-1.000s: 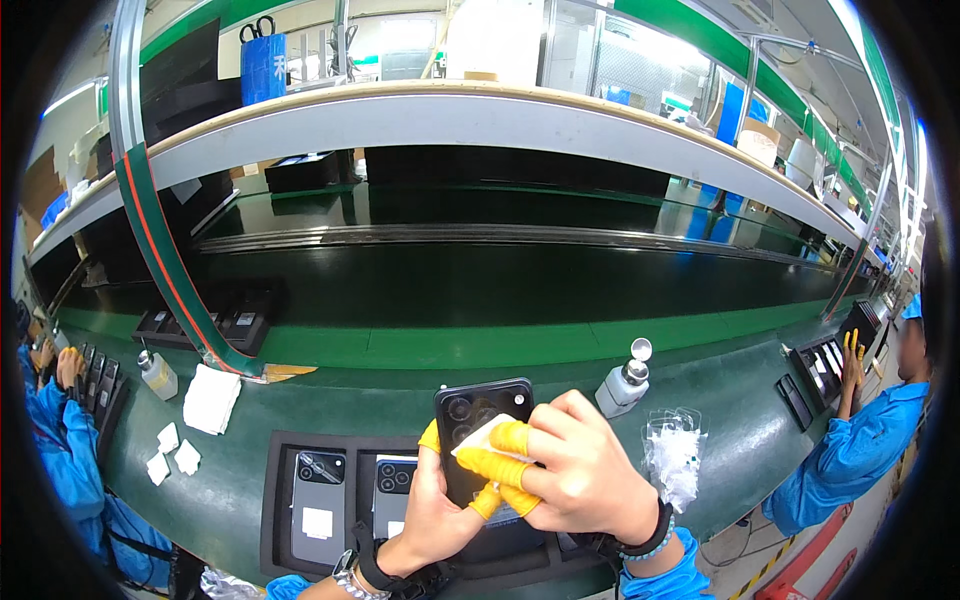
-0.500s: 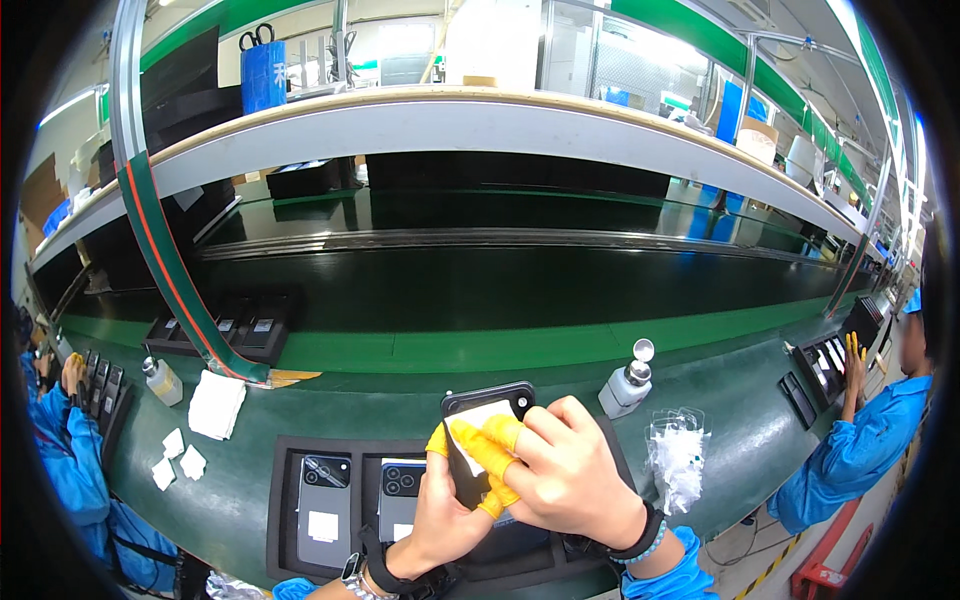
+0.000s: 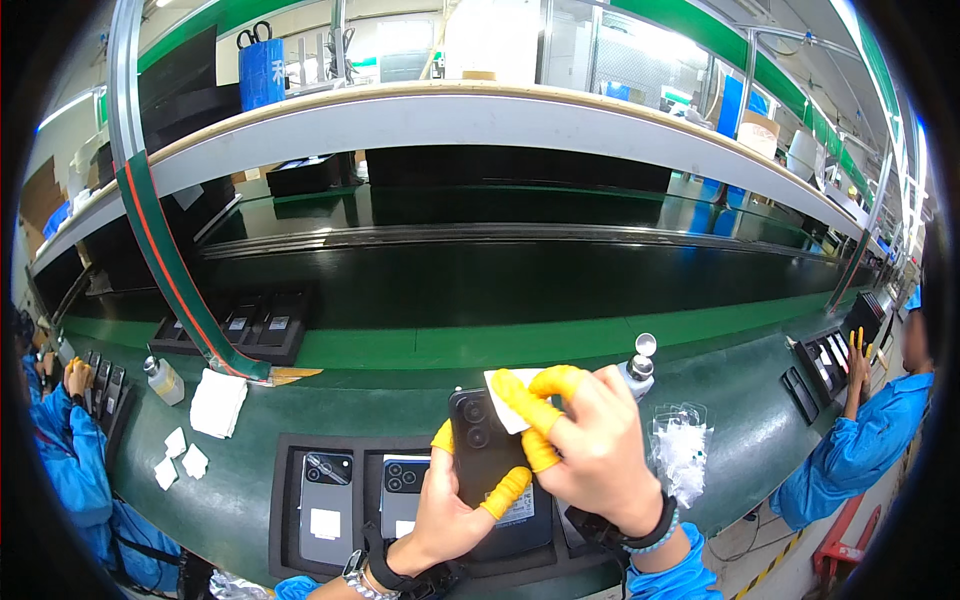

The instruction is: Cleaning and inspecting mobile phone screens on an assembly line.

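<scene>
My left hand point(image 3: 445, 520) grips a dark smartphone point(image 3: 480, 462) by its sides, its back with round camera lenses facing up. Between the fingers of my right hand point(image 3: 610, 455) is a folded white wipe point(image 3: 503, 412), at the phone's upper right edge. Yellow finger cots cover several fingertips of both hands. Below them lies a black foam tray point(image 3: 283, 500). A grey phone point(image 3: 326, 495) fills its left slot, and another phone point(image 3: 402, 510) sits beside it, partly behind my left hand. The tray's right part is largely hidden by my hands.
A pump bottle point(image 3: 637, 375) stands behind my right hand, with clear plastic bags point(image 3: 682, 455) to the right. White cloths point(image 3: 218, 403) and a second bottle point(image 3: 163, 381) lie left. Another tray point(image 3: 280, 325) is on the conveyor behind a post point(image 3: 165, 260). Co-workers in blue flank the bench.
My right hand has moved the wipe from the phone's middle to its upper right edge, uncovering the lenses. The phone is turned more upright. The far tray has shifted slightly right.
</scene>
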Demonstrator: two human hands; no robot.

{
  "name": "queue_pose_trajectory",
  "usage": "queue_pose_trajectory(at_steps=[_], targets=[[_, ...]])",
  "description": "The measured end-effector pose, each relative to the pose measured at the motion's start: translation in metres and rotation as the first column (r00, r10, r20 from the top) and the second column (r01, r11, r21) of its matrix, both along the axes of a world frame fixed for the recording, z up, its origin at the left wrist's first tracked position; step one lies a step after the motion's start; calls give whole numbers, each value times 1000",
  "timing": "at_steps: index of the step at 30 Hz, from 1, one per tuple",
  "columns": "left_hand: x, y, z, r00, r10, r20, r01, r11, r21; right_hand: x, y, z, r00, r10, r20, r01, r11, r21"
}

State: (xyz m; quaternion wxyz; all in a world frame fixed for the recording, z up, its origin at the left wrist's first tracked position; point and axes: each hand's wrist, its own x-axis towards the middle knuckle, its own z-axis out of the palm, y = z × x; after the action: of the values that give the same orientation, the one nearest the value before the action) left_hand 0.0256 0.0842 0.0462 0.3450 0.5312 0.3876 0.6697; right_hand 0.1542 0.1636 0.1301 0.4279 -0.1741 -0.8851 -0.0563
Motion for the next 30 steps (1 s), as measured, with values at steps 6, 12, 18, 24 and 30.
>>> queue_pose_trajectory(at_steps=[6, 12, 18, 24, 30], targets=[[-1, -1, 1, 1000, -7, 29, 6, 998, 57, 12, -6, 9, 963, 230, 140, -219, 972, -90], [-1, -2, 4, 992, -19, 125, 17, 1000, 16, 11, -6, 13, 970, 66, 233, -79, 996, 45], [-1, 0, 0, 998, 16, 66, -21, 997, 75, 8, -8, 5, 955, 131, 266, -145, 989, 34], [3, -3, 4, 991, 33, 129, -42, 997, 70, 18, -10, 15, 971, 111, 209, -121, 992, 32], [4, -6, 2, 998, 38, 41, -43, 990, 137, 37, -10, 28, 997, 61, 43, -63, 998, 29]])
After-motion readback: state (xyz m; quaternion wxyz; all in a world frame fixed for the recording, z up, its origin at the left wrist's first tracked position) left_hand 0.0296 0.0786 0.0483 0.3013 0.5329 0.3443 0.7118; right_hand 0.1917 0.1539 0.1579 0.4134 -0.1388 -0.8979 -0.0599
